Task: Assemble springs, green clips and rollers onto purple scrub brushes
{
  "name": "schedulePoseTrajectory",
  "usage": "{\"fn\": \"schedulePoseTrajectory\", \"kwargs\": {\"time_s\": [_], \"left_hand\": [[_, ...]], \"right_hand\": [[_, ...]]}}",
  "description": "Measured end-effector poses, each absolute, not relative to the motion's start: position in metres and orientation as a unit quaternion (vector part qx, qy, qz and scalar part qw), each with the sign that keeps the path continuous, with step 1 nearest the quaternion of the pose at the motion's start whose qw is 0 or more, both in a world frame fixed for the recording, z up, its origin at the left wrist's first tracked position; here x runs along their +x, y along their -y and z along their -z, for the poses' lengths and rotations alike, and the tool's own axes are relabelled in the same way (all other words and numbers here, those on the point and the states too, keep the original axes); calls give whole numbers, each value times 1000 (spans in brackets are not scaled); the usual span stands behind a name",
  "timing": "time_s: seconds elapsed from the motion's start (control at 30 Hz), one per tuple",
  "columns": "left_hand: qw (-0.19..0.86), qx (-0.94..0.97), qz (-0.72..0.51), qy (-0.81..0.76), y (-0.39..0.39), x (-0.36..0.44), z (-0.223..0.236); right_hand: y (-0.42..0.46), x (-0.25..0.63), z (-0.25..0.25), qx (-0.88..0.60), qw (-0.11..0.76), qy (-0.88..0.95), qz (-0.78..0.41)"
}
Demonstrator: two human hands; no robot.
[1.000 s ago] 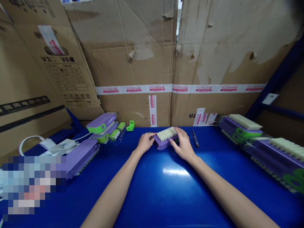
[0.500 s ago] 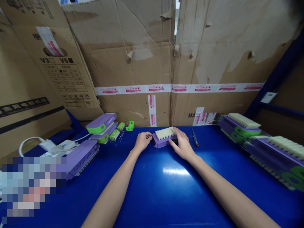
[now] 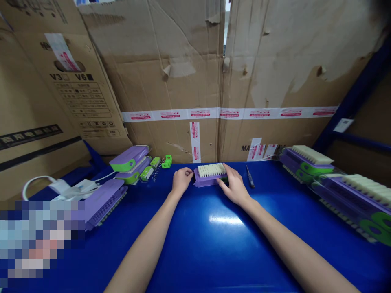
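Note:
A purple brush block with cream bristles [image 3: 210, 174] lies bristles-up on the blue table [image 3: 195, 240], close to the cardboard wall. My left hand [image 3: 181, 180] is curled closed against its left end, fingers pinched at something I cannot make out. My right hand [image 3: 233, 185] grips the block's right end, thumb along the front edge and fingers over the top.
A small screwdriver [image 3: 250, 177] lies just right of my right hand. Purple-and-green brush units [image 3: 130, 159] and small green parts [image 3: 167, 161] sit at the back left, with a white cable [image 3: 65, 187]. Rows of finished brushes [image 3: 332, 179] line the right side. Cardboard boxes [image 3: 189, 77] wall the back.
The brush block has turned from a slanted lie to lying square to me and slid slightly left. Both hands shifted a little left with it.

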State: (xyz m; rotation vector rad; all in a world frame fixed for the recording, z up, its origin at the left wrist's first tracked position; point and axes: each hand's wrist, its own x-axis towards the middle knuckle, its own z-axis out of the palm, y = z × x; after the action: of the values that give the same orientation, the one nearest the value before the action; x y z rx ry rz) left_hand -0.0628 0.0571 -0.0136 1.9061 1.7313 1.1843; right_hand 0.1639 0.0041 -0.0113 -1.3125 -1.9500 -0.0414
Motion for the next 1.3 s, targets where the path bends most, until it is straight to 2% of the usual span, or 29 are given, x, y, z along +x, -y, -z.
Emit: {"fn": "schedulePoseTrajectory", "kwargs": {"time_s": [0.3, 0.5, 1.0, 1.3], "left_hand": [[119, 699, -464, -531, -46, -58, 2], [110, 729, -449, -506, -43, -56, 0], [197, 685, -479, -513, -50, -51, 1], [202, 676, -476, -525, -52, -50, 3]], "right_hand": [[-5, 164, 13, -514, 389, 764, 23], [-2, 162, 10, -511, 389, 766, 18], [-2, 162, 11, -504, 395, 768, 20], [-2, 162, 11, -498, 396, 771, 18]]}}
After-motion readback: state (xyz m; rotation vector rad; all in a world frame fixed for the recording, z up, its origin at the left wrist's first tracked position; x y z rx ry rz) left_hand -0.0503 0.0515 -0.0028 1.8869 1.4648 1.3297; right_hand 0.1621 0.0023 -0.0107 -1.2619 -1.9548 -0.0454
